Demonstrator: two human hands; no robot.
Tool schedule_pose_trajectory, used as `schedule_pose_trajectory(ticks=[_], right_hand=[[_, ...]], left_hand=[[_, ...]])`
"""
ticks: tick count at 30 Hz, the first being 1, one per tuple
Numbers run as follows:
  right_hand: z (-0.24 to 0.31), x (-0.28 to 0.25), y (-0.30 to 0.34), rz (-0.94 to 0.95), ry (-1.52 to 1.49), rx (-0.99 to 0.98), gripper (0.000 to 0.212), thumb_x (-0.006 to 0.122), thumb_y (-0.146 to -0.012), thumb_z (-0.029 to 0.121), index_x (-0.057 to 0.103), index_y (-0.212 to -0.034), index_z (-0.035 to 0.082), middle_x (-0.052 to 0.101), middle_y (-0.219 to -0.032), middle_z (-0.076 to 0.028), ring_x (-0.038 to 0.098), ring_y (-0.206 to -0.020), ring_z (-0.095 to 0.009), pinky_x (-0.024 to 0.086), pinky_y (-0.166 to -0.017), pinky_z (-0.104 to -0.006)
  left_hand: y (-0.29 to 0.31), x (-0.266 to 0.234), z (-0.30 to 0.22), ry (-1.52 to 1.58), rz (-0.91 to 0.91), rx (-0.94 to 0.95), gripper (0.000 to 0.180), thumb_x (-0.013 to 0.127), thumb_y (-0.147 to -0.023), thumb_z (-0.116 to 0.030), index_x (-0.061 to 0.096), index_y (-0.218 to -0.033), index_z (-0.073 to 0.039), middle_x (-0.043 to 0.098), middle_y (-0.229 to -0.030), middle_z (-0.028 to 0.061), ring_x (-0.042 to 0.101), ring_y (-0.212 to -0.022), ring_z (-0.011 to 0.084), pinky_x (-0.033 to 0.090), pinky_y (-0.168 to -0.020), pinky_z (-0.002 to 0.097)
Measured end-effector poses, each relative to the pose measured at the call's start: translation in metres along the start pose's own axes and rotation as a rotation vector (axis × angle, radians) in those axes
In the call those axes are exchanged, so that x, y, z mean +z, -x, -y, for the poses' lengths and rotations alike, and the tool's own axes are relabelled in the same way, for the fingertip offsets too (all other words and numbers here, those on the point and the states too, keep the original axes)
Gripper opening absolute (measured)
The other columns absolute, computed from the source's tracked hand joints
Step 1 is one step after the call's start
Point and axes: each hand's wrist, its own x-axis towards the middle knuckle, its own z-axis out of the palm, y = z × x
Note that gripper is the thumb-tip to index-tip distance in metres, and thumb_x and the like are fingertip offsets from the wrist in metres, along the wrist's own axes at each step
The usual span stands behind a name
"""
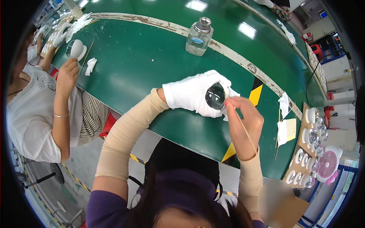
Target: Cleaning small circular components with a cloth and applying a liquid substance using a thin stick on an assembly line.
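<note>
My left hand, in a white glove, is closed round a clear, rounded glass piece above the green table. Its round face is turned up and looks dark, with bright reflections. My bare right hand pinches a thin wooden stick that slants down toward me. The stick's upper end is at the right edge of the glass, partly hidden by my fingers. A bit of white cloth shows between the two hands; I cannot tell which hand holds it.
Ahead stands a clear bottle with a metal top. To the right lie a yellow pad, white cloths, sticks and a board of glass globes with white bases, beside a pink fan. A co-worker at left holds a similar globe.
</note>
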Motion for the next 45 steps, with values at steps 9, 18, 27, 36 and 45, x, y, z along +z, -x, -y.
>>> schedule_pose_trajectory(ticks=[9, 18, 27, 36, 45], right_hand=[[-0.001, -0.003, -0.004, 0.032, 0.004, 0.06, 0.009, 0.068, -0.082, 0.001, 0.066, -0.087, -0.006, 0.069, -0.088, -0.016, 0.067, -0.079, -0.023, 0.051, -0.073, -0.029], [0.007, -0.004, 0.02, -0.033, -0.094, 0.044, 0.008, 0.068, -0.082, -0.004, 0.067, -0.09, -0.005, 0.07, -0.096, -0.016, 0.067, -0.085, -0.023, 0.052, -0.076, -0.0297], [-0.004, 0.013, 0.04, -0.022, -0.067, 0.066, 0.008, 0.068, -0.082, -0.005, 0.068, -0.09, -0.004, 0.071, -0.092, -0.016, 0.069, -0.085, -0.024, 0.053, -0.077, -0.0315], [-0.015, 0.028, 0.042, -0.216, -0.046, -0.073, 0.015, 0.069, -0.078, -0.011, 0.065, -0.091, -0.006, 0.07, -0.094, -0.018, 0.069, -0.081, -0.027, 0.055, -0.071, -0.0307], [-0.017, 0.035, 0.03, -0.285, -0.025, -0.081, 0.011, 0.066, -0.083, -0.007, 0.067, -0.093, -0.004, 0.07, -0.095, -0.016, 0.068, -0.085, -0.024, 0.054, -0.076, -0.0303]], left_hand=[[0.002, -0.003, 0.009, -0.038, 0.003, 0.017, 0.065, 0.083, -0.066, -0.029, 0.051, -0.119, -0.008, 0.06, -0.112, 0.0117, 0.055, -0.107, 0.0314, 0.047, -0.093, 0.0382], [0.002, -0.001, 0.007, -0.032, -0.004, 0.007, 0.067, 0.083, -0.066, -0.028, 0.051, -0.121, -0.008, 0.056, -0.114, 0.0129, 0.056, -0.106, 0.0312, 0.048, -0.093, 0.0385], [0.004, -0.001, 0.007, 0.007, -0.037, 0.025, 0.071, 0.086, -0.066, -0.02, 0.05, -0.124, -0.005, 0.058, -0.112, 0.0089, 0.056, -0.104, 0.0259, 0.046, -0.092, 0.0356], [0.007, 0.0, 0.01, 0.128, 0.042, -0.011, 0.076, 0.087, -0.067, -0.014, 0.042, -0.128, -0.006, 0.064, -0.105, 0.0026, 0.059, -0.096, 0.0174, 0.046, -0.092, 0.0329], [0.007, 0.002, 0.01, 0.19, 0.051, -0.067, 0.076, 0.086, -0.068, -0.012, 0.041, -0.129, -0.006, 0.063, -0.107, 0.0034, 0.059, -0.096, 0.0153, 0.047, -0.092, 0.031]])
